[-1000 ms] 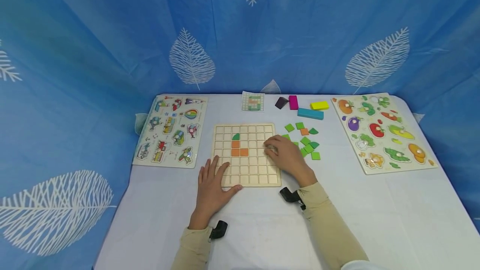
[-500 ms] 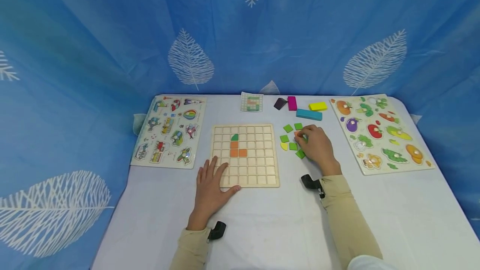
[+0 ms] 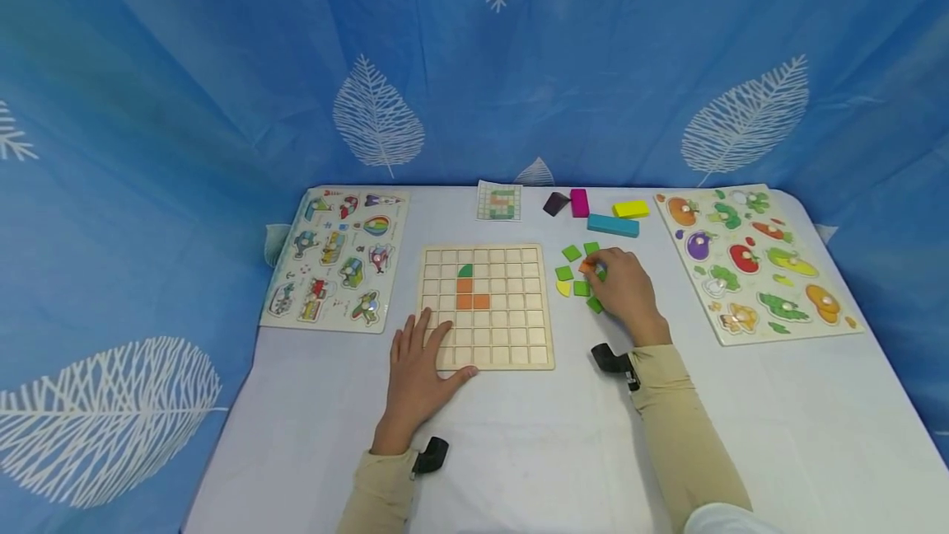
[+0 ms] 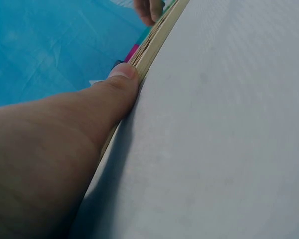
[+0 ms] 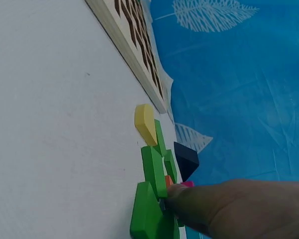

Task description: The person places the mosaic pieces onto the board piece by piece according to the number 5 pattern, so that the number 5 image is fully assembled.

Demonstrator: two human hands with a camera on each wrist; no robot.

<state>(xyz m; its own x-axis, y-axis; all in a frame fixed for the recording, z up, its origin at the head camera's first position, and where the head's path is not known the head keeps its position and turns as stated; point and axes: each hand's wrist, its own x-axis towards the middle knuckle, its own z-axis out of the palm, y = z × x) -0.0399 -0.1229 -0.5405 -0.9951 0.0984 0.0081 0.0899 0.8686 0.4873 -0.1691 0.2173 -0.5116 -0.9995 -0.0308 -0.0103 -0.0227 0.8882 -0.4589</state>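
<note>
A square wooden grid board (image 3: 511, 336) lies in the middle of the table. In its cells sit a dark green quarter-round tile (image 3: 465, 271) and several orange square tiles (image 3: 464, 287). My left hand (image 3: 417, 373) rests spread at the board's lower left corner; the left wrist view has its thumb (image 4: 123, 74) against the edge. Right of the board, my right hand (image 3: 624, 287) pinches an orange tile (image 3: 586, 267) between thumb and fingers. Around it lie green square tiles (image 3: 571, 253) and a yellow quarter-round tile (image 5: 145, 123). The hand hides some of these tiles.
Behind the board lies a pattern card (image 3: 499, 201). Right of it are a dark block (image 3: 555, 203), a magenta block (image 3: 579, 203), a blue block (image 3: 613, 226) and a yellow block (image 3: 631, 208). A vehicle puzzle (image 3: 335, 262) lies left, a vegetable puzzle (image 3: 756, 266) right.
My right hand has moved right from the board's right side to the loose tiles and taken hold of an orange one. The left hand has stayed in place.
</note>
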